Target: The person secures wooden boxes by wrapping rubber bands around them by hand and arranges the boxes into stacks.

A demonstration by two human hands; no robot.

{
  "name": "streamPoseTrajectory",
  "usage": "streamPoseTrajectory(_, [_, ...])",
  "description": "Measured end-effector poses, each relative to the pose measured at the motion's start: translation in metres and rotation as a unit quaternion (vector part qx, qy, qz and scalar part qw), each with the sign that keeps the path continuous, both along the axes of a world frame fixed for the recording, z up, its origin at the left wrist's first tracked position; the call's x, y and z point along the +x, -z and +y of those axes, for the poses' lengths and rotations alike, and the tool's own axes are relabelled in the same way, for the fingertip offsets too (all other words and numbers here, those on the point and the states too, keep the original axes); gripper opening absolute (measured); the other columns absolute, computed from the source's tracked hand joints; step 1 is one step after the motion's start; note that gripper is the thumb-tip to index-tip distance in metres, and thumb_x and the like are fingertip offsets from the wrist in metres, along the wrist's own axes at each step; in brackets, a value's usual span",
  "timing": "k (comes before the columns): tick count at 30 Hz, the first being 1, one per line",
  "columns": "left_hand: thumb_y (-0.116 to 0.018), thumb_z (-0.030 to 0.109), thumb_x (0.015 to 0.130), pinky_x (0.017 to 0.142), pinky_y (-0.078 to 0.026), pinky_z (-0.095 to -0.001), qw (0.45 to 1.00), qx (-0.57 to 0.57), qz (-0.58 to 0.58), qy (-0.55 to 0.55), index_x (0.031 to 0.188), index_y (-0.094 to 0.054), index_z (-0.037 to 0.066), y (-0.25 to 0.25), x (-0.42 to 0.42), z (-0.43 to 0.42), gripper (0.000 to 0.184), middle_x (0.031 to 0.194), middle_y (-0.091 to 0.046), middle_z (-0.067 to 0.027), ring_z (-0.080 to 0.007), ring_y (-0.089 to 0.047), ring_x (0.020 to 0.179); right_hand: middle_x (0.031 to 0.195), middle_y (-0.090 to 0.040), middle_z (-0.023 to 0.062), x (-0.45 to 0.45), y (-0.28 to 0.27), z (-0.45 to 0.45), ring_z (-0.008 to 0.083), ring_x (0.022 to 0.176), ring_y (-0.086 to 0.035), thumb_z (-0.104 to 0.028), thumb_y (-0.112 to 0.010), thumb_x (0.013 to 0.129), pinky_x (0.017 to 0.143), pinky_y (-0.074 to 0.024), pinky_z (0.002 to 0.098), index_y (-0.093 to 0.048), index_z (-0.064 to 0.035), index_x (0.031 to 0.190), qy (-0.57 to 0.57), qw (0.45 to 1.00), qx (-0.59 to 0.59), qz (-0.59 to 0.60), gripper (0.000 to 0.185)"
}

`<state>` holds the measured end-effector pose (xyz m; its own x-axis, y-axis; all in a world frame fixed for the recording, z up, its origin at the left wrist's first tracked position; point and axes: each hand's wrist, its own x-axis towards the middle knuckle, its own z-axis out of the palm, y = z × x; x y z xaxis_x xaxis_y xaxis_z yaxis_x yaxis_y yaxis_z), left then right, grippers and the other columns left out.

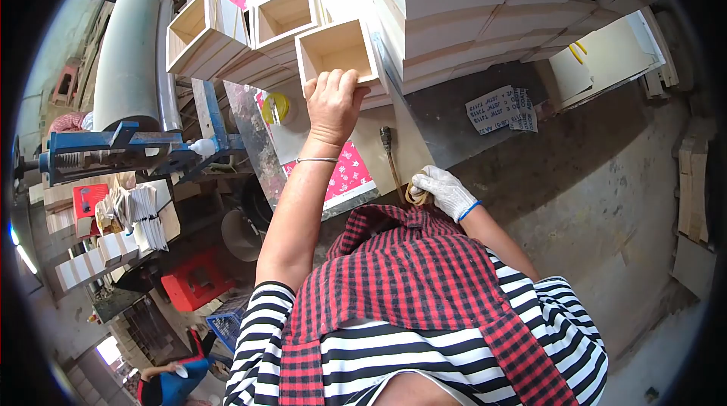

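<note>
On your worktable (364, 127), an open wooden box (333, 50) sits beside other boxes (204, 35). Off right, a printed sheet (491, 109) reads "TJ113". Your bare left hand (335, 99) curls over the box's near rim; your gloved right hand (448, 189) closes around a tan item (414, 195), unidentifiable.

White sheet (489, 111), dark blue print, apparently reading "TJ113"

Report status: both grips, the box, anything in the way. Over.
Left grip on near edge of open box. Gloved right grip holding tan item, unclear what. Other boxes crowd its left; slender tool nearby.
</note>
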<state>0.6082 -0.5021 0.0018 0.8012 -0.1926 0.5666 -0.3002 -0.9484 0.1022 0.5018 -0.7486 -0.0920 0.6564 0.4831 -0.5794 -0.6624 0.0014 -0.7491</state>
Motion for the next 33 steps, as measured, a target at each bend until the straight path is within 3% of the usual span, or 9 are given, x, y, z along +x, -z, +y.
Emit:
streamPoseTrajectory(4, [-0.065, 0.031, 0.076, 0.084, -0.034, -0.0331, 0.998, -0.039, -0.041, -0.013, 0.106, -0.056, 0.011, -0.025, -0.015, 0.009, 0.038, 0.102, -0.056, -0.0080, -0.0219, -0.053, 0.093, 0.074, -0.059, 0.0038, 0.013, -0.024, 0.004, 0.0118, 0.069, -0.056, -0.020, -0.058, 0.085, 0.068, -0.0449, 0.0263, -0.056, -0.0037, 0.082, 0.012, 0.998, -0.053, -0.034, 0.017])
streamPoseTrajectory(7, [-0.059, 0.035, 0.083, 0.098, -0.031, -0.0377, 0.976, -0.206, -0.065, -0.032, 0.125, -0.045, 0.002, 0.003, -0.033, 0.048, 0.055, 0.124, -0.048, -0.0167, -0.0274, -0.047, 0.113, 0.072, -0.060, 0.0047, 0.040, -0.028, 0.010, 0.0131, 0.068, -0.057, -0.024, -0.061, 0.082, 0.066, -0.0452, 0.0284, -0.057, -0.0043, 0.081, -0.004, 0.929, -0.292, -0.227, 0.021])
streamPoseTrajectory(9, [-0.051, 0.034, 0.090, 0.096, -0.037, -0.0366, 0.819, -0.569, 0.006, -0.075, 0.133, -0.034, 0.000, 0.048, -0.046, 0.066, 0.058, 0.132, -0.042, -0.0164, -0.0266, -0.040, 0.123, 0.072, -0.060, 0.0059, 0.059, -0.041, 0.022, 0.0140, 0.067, -0.056, -0.026, -0.062, 0.081, 0.065, -0.0452, 0.0293, -0.057, -0.0045, 0.082, 0.009, 0.911, -0.317, -0.264, 0.022])
streamPoseTrajectory(12, [-0.048, 0.035, 0.092, 0.093, -0.038, -0.0318, 0.741, -0.643, 0.191, -0.030, 0.138, -0.024, 0.002, 0.117, -0.046, 0.092, 0.062, 0.136, -0.037, -0.0166, -0.0217, -0.038, 0.124, 0.070, -0.059, 0.0076, 0.086, -0.034, 0.050, 0.0155, 0.065, -0.055, -0.027, -0.062, 0.080, 0.064, -0.0449, 0.0305, -0.058, -0.0048, 0.083, 0.044, 0.884, -0.337, -0.321, 0.023])
streamPoseTrajectory(13, [-0.048, 0.035, 0.092, 0.093, -0.038, -0.0318, 0.739, -0.645, 0.191, -0.033, 0.138, -0.024, 0.002, 0.112, -0.042, 0.083, 0.062, 0.136, -0.037, -0.0166, -0.0217, -0.038, 0.124, 0.069, -0.058, 0.0080, 0.094, -0.029, 0.060, 0.0162, 0.063, -0.054, -0.028, -0.062, 0.080, 0.063, -0.0447, 0.0309, -0.058, -0.0049, 0.083, 0.071, 0.876, -0.335, -0.340, 0.023])
streamPoseTrajectory(15, [-0.049, 0.030, 0.092, 0.097, -0.034, -0.0323, 0.826, -0.537, 0.151, 0.080, 0.133, -0.029, -0.003, 0.105, -0.031, 0.059, 0.057, 0.130, -0.042, -0.0154, -0.0257, -0.043, 0.119, 0.068, -0.058, 0.0085, 0.105, -0.021, 0.075, 0.0169, 0.062, -0.053, -0.028, -0.062, 0.081, 0.063, -0.0445, 0.0312, -0.058, -0.0050, 0.084, 0.091, 0.866, -0.335, -0.360, 0.024])
streamPoseTrajectory(20, [-0.049, 0.023, 0.091, 0.087, -0.041, -0.0318, 0.750, -0.573, 0.328, 0.031, 0.126, -0.038, 0.001, 0.125, -0.029, 0.050, 0.042, 0.118, -0.053, -0.0140, -0.0241, -0.051, 0.107, 0.070, -0.060, 0.0065, 0.119, 0.001, 0.093, 0.0140, 0.063, -0.055, -0.025, -0.062, 0.081, 0.062, -0.0449, 0.0294, -0.058, -0.0032, 0.085, 0.148, 0.873, -0.306, -0.351, 0.022])
streamPoseTrajectory(23, [-0.049, 0.021, 0.092, 0.080, -0.044, -0.0330, 0.833, -0.506, 0.219, -0.036, 0.116, -0.045, 0.003, 0.109, -0.038, 0.022, 0.031, 0.102, -0.059, -0.0144, -0.0255, -0.056, 0.095, 0.071, -0.061, 0.0056, 0.118, 0.010, 0.093, 0.0124, 0.065, -0.056, -0.022, -0.062, 0.081, 0.062, -0.0449, 0.0285, -0.059, -0.0022, 0.086, 0.170, 0.908, -0.242, -0.298, 0.021])
streamPoseTrajectory(33, [-0.049, 0.017, 0.092, 0.076, -0.045, -0.0336, 0.870, -0.444, 0.194, -0.092, 0.107, -0.051, 0.001, 0.125, -0.039, 0.021, 0.022, 0.097, -0.057, -0.0192, -0.0342, -0.056, 0.089, 0.072, -0.061, 0.0057, 0.094, 0.016, 0.063, 0.0128, 0.064, -0.055, -0.022, -0.063, 0.081, 0.062, -0.0451, 0.0283, -0.059, -0.0023, 0.087, 0.167, 0.888, -0.302, -0.303, 0.020])
